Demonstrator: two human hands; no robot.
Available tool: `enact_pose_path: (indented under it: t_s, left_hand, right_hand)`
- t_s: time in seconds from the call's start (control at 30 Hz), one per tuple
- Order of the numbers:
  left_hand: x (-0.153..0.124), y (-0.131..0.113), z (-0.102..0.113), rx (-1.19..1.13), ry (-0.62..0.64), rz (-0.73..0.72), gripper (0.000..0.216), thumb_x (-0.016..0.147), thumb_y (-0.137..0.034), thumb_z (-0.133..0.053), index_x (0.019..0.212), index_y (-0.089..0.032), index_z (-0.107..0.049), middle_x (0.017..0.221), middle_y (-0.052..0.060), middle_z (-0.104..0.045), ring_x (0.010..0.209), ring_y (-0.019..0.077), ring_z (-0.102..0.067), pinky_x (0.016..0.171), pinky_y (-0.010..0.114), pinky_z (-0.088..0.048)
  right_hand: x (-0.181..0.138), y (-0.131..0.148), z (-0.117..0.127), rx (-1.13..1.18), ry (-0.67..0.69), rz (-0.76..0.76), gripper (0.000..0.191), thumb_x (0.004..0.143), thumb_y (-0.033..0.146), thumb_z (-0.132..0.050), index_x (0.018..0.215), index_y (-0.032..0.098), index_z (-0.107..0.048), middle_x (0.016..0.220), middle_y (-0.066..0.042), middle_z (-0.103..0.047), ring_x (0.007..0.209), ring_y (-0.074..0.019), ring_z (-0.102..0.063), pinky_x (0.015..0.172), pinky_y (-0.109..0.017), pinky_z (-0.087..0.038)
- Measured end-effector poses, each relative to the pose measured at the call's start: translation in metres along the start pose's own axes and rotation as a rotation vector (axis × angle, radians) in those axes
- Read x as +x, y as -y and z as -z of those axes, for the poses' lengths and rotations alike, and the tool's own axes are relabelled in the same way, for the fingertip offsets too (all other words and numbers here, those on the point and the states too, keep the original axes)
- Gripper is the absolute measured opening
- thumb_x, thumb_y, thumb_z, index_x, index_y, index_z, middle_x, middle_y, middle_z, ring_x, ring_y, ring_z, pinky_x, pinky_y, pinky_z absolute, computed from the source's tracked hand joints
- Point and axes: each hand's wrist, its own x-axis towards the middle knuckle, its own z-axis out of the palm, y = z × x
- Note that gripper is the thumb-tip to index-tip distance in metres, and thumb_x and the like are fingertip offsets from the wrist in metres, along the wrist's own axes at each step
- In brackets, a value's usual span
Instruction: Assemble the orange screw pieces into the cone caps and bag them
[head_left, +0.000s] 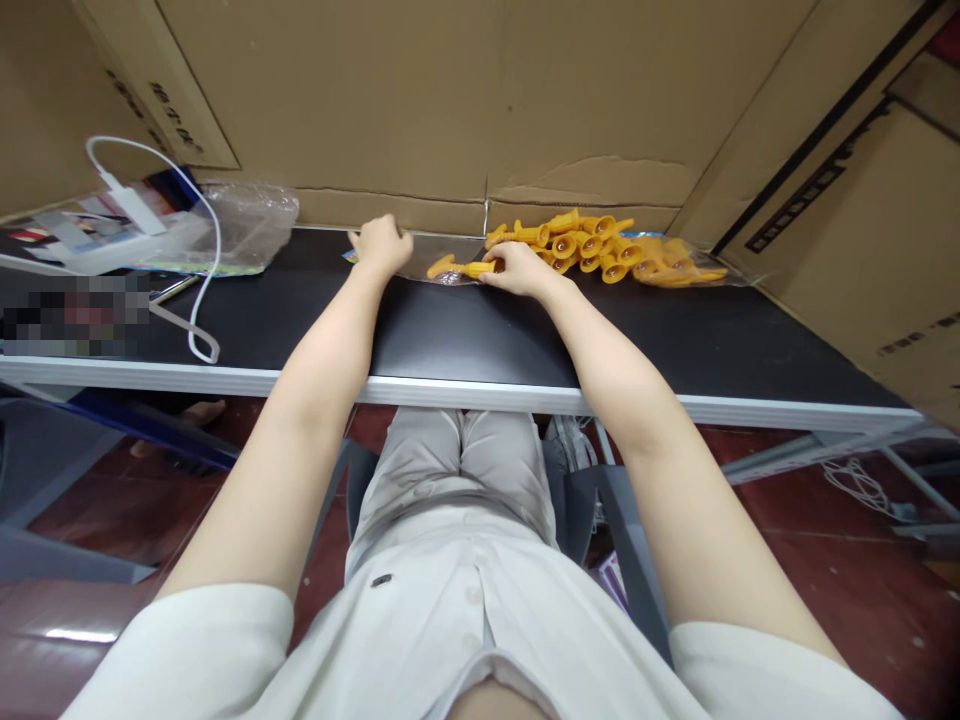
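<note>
My right hand [519, 270] is closed on the wide end of a yellow plastic piece [454, 268] with a curved, hook-like tip pointing left. That piece lies over a clear plastic bag [426, 252] spread flat on the black tabletop. Fingers curled, my left hand [381, 245] grips the bag's left part; a small coloured bit of print shows beside it. Just beyond my right hand is a pile of similar yellow pieces [589, 243] with flared, hollow ends. More of them, at the pile's right, lie in or under clear film [679, 262].
Cardboard [420, 100] walls the table's back and right side. To the left lie a clear plastic package [259, 225], a white plug-like adapter [139, 208] and its looped white cable [217, 240]. The black table [472, 335] has a pale metal front edge.
</note>
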Motion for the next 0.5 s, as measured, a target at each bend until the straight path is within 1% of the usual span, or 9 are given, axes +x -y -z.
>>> enact_pose_path:
  t_s: [0.03, 0.1, 0.17, 0.23, 0.3, 0.4, 0.47, 0.5]
  left_hand:
    - [0.001, 0.006, 0.003, -0.003, 0.006, 0.053, 0.067, 0.096, -0.040, -0.056, 0.158, -0.016, -0.066, 0.165, 0.027, -0.063, 0.160, 0.0464, -0.053, 0.138, 0.074, -0.025]
    - [0.004, 0.017, 0.007, -0.017, 0.052, 0.137, 0.076, 0.096, -0.041, -0.055, 0.166, -0.012, -0.058, 0.171, 0.029, -0.056, 0.165, 0.0469, -0.048, 0.139, 0.075, -0.022]
    - [0.006, 0.023, 0.008, -0.028, 0.077, 0.200, 0.079, 0.097, -0.043, -0.055, 0.168, -0.007, -0.055, 0.174, 0.031, -0.052, 0.166, 0.0465, -0.046, 0.140, 0.072, -0.025]
    - [0.008, 0.025, 0.008, -0.035, 0.075, 0.234, 0.079, 0.099, -0.044, -0.055, 0.168, -0.005, -0.055, 0.175, 0.030, -0.050, 0.166, 0.0454, -0.047, 0.139, 0.068, -0.031]
    - [0.011, 0.025, 0.006, -0.043, 0.080, 0.234, 0.079, 0.100, -0.046, -0.054, 0.167, -0.005, -0.056, 0.175, 0.030, -0.050, 0.165, 0.0441, -0.049, 0.138, 0.062, -0.036]
    - [0.020, 0.030, 0.000, -0.049, 0.100, 0.203, 0.082, 0.101, -0.055, -0.054, 0.164, -0.002, -0.060, 0.173, 0.032, -0.053, 0.163, 0.0442, -0.051, 0.136, 0.054, -0.041]
    - [0.032, 0.038, -0.007, -0.030, 0.092, 0.141, 0.084, 0.101, -0.061, -0.051, 0.160, -0.003, -0.064, 0.168, 0.033, -0.058, 0.159, 0.0453, -0.056, 0.132, 0.053, -0.046]
    - [0.038, 0.042, -0.011, -0.016, 0.074, 0.084, 0.083, 0.101, -0.062, -0.048, 0.158, -0.004, -0.066, 0.163, 0.033, -0.062, 0.154, 0.0458, -0.061, 0.129, 0.053, -0.049]
  right_hand:
    - [-0.001, 0.002, 0.001, 0.002, -0.001, -0.007, 0.031, 0.089, 0.029, -0.083, 0.115, 0.013, -0.086, 0.110, -0.012, -0.084, 0.109, -0.0288, -0.076, 0.107, -0.039, -0.059]
    - [-0.002, 0.005, 0.003, 0.003, -0.001, -0.014, 0.032, 0.089, 0.029, -0.084, 0.116, 0.012, -0.086, 0.110, -0.013, -0.084, 0.109, -0.0290, -0.077, 0.106, -0.039, -0.058]
    - [-0.003, 0.008, 0.004, 0.002, 0.000, -0.017, 0.033, 0.090, 0.028, -0.084, 0.117, 0.011, -0.087, 0.112, -0.014, -0.084, 0.109, -0.0288, -0.077, 0.106, -0.038, -0.058]
    - [-0.004, 0.010, 0.004, 0.007, -0.002, -0.017, 0.034, 0.090, 0.027, -0.084, 0.119, 0.010, -0.087, 0.113, -0.014, -0.083, 0.110, -0.0289, -0.076, 0.107, -0.038, -0.057]
    - [-0.004, 0.010, 0.004, 0.018, -0.004, -0.017, 0.034, 0.090, 0.026, -0.083, 0.120, 0.010, -0.087, 0.114, -0.014, -0.082, 0.111, -0.0290, -0.076, 0.108, -0.039, -0.056]
    - [-0.003, 0.009, 0.003, 0.042, -0.006, -0.021, 0.033, 0.091, 0.026, -0.082, 0.120, 0.011, -0.086, 0.112, -0.014, -0.081, 0.110, -0.0286, -0.075, 0.109, -0.040, -0.057]
    - [-0.002, 0.007, 0.002, 0.068, -0.021, -0.025, 0.036, 0.090, 0.030, -0.084, 0.121, 0.011, -0.085, 0.110, -0.013, -0.080, 0.109, -0.0287, -0.075, 0.109, -0.042, -0.058]
    - [-0.001, 0.006, 0.001, 0.085, -0.029, -0.028, 0.038, 0.089, 0.033, -0.085, 0.121, 0.012, -0.085, 0.109, -0.012, -0.080, 0.108, -0.0287, -0.075, 0.108, -0.042, -0.058]
